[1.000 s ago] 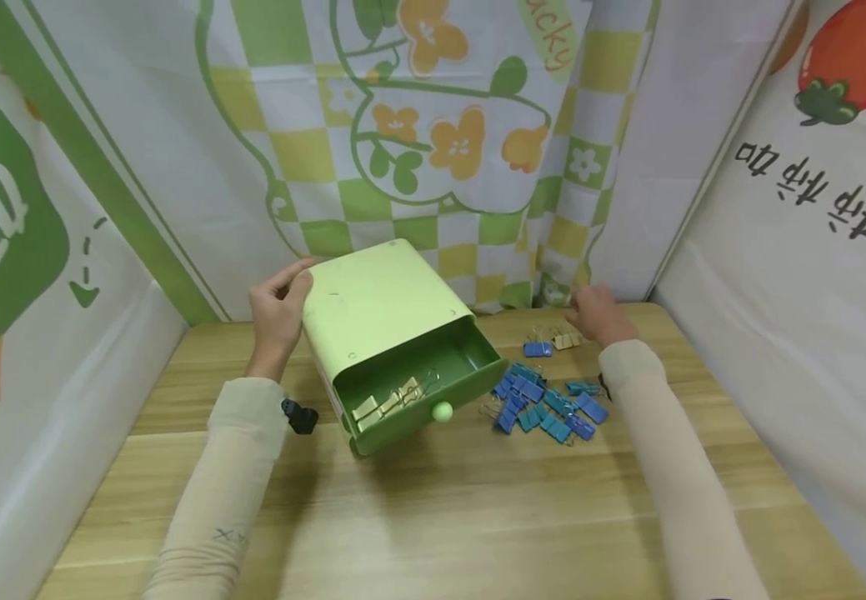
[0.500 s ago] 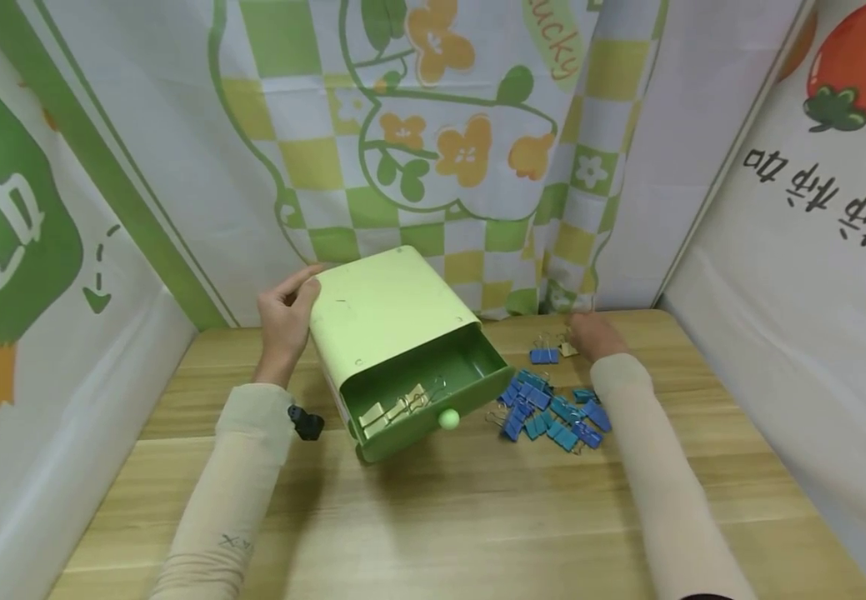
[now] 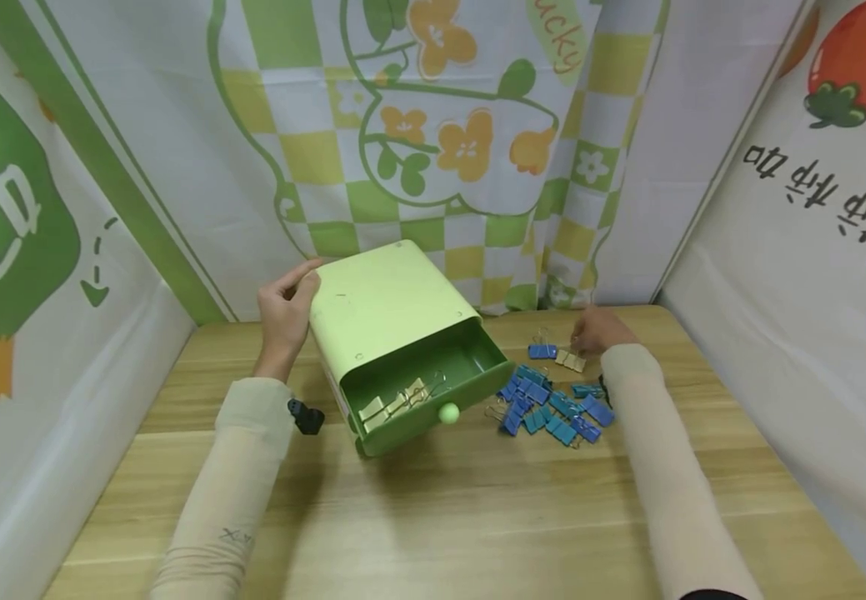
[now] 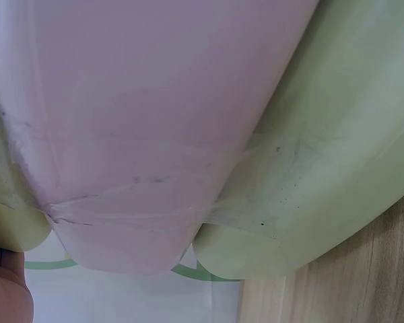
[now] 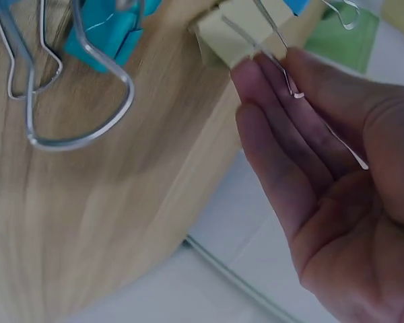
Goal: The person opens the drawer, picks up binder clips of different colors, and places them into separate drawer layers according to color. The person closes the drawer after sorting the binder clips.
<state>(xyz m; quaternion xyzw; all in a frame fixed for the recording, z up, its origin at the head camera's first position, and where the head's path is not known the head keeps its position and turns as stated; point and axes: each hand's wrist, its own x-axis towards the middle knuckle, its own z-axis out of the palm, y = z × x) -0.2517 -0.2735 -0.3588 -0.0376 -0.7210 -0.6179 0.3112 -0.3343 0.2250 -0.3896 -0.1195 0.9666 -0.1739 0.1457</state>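
My left hand [image 3: 283, 321] grips the back left edge of a light green metal box [image 3: 395, 304], thumb on its top. The box sits tilted, its dark green drawer [image 3: 488, 382] pulled partly out, with several pale yellow binder clips [image 3: 397, 406] inside. In the left wrist view, a pink panel [image 4: 135, 134] fills most of the frame, and only a bit of the hand shows. My right hand [image 3: 602, 331] pinches a wire handle of another pale yellow binder clip [image 5: 239, 30] between thumb and fingers. A blue binder clip [image 3: 542, 351] lies just left of it.
A pile of blue and teal binder clips [image 3: 533, 392] lies on the wooden table [image 3: 493, 517], right of the drawer. A small black object [image 3: 306, 417] is at the left sleeve's cuff. A printed curtain [image 3: 470, 250] hangs right behind the table's back edge.
The right hand has shifted slightly at the yellow binder clip, whose body now shows more fully and stands turned. The left hand and box hold their places; the view has moved a little.
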